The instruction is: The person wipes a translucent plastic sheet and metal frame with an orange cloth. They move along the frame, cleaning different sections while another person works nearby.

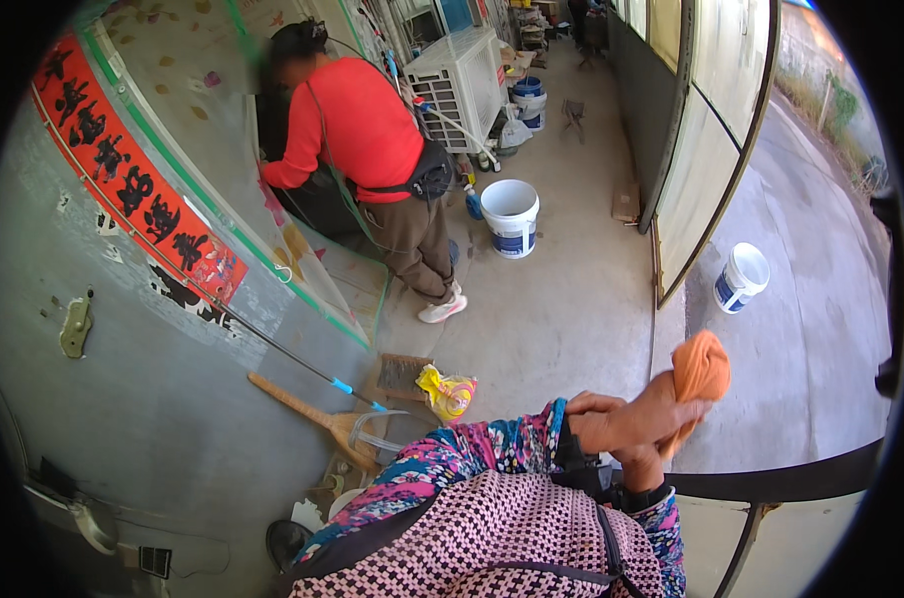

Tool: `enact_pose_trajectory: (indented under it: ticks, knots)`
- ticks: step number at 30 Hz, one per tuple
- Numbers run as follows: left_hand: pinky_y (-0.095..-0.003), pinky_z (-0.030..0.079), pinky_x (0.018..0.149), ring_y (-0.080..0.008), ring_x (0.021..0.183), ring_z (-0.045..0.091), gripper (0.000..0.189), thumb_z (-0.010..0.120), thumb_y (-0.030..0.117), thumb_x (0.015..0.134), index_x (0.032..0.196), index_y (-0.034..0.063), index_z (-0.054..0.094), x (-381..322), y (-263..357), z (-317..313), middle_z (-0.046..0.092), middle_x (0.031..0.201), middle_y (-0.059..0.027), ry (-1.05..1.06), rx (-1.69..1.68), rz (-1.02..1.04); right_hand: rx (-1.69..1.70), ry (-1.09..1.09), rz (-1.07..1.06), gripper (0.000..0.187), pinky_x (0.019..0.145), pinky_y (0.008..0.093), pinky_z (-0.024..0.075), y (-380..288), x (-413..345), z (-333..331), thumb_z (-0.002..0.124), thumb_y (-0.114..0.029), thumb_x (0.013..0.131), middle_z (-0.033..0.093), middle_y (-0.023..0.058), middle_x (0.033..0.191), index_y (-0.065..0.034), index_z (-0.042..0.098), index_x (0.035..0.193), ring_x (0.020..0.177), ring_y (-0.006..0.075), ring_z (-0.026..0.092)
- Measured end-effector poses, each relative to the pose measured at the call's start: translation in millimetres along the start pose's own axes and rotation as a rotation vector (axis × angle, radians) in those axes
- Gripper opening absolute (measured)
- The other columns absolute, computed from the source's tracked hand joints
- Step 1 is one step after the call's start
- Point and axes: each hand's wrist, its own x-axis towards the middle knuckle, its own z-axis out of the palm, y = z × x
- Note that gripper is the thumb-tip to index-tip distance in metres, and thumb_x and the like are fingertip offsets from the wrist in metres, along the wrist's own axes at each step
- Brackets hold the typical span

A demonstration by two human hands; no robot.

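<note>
An orange cloth (700, 368) is bunched up in front of me at the right, by the doorway. My left hand (631, 426) is closed round it, blurred by motion. Crossing beneath is my right hand (640, 457), close against the left and largely covered by it, so its fingers and any hold on the cloth's lower part cannot be made out. Both wrists have black bands below floral sleeves.
A person in a red top (369, 119) bends at a doorway on the left. One white bucket (510, 218) stands on the floor, another (742, 278) outside. A broom (340, 426), a yellow bag (448, 392) and an outdoor air-conditioner unit (459, 86) are also about.
</note>
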Motion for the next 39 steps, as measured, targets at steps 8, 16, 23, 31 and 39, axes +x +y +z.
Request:
enact_pose_trajectory:
  ticks: [8, 16, 23, 31, 39]
  knots:
    - [-0.0274, 0.052, 0.058, -0.0147, 0.073, 0.066, 0.02, 0.071, 0.014, 0.092, 0.106, 0.003, 0.062, -14, 7, 4, 0.066, 0.081, -0.004, -0.15, 0.085, -0.217, 0.174, 0.027, 0.017, 0.042, 0.11, 0.0328, 0.0465, -13, -7, 22, 0.045, -0.027, 0.105, 0.069, 0.0131, 0.123, 0.0034, 0.067, 0.124, 0.119, 0.0209, 0.064]
    - [-0.0292, 0.053, 0.064, -0.0131, 0.078, 0.065, 0.021, 0.07, 0.013, 0.092, 0.108, 0.0042, 0.06, -13, -2, 5, 0.066, 0.092, -0.0038, -0.081, 0.022, -0.096, 0.338, -0.074, 0.05, 0.04, 0.097, 0.0305, 0.0486, 16, 17, 7, 0.065, -0.029, 0.1, 0.069, 0.0097, 0.11, 0.0063, 0.066, 0.119, 0.106, 0.0187, 0.063]
    - [-0.0307, 0.052, 0.066, -0.0147, 0.077, 0.063, 0.013, 0.066, 0.015, 0.095, 0.102, 0.0062, 0.06, -10, -14, 1, 0.063, 0.083, -0.0034, -0.13, -0.076, -0.098, 0.268, -0.099, -0.011, 0.041, 0.082, 0.0304, 0.0533, 13, 25, 7, 0.066, -0.033, 0.1, 0.066, 0.0082, 0.095, 0.0059, 0.065, 0.112, 0.091, 0.0171, 0.065]
    - [-0.0308, 0.052, 0.063, -0.0156, 0.073, 0.063, 0.013, 0.067, 0.016, 0.095, 0.098, 0.006, 0.059, -13, -22, 6, 0.063, 0.081, -0.0035, -0.166, -0.121, -0.124, 0.284, -0.142, 0.125, 0.046, 0.082, 0.0277, 0.0542, -4, 23, 11, 0.057, -0.037, 0.105, 0.071, 0.007, 0.092, 0.0067, 0.065, 0.115, 0.09, 0.0137, 0.068]
    - [-0.03, 0.052, 0.06, -0.0151, 0.07, 0.063, 0.015, 0.067, 0.019, 0.096, 0.096, 0.0053, 0.061, -16, -23, 5, 0.065, 0.079, -0.0039, -0.294, -0.085, -0.155, 0.178, -0.112, 0.171, 0.047, 0.067, 0.0235, 0.0418, -2, 18, 10, 0.057, -0.04, 0.105, 0.057, -0.0038, 0.076, 0.0039, 0.067, 0.115, 0.071, 0.0056, 0.051]
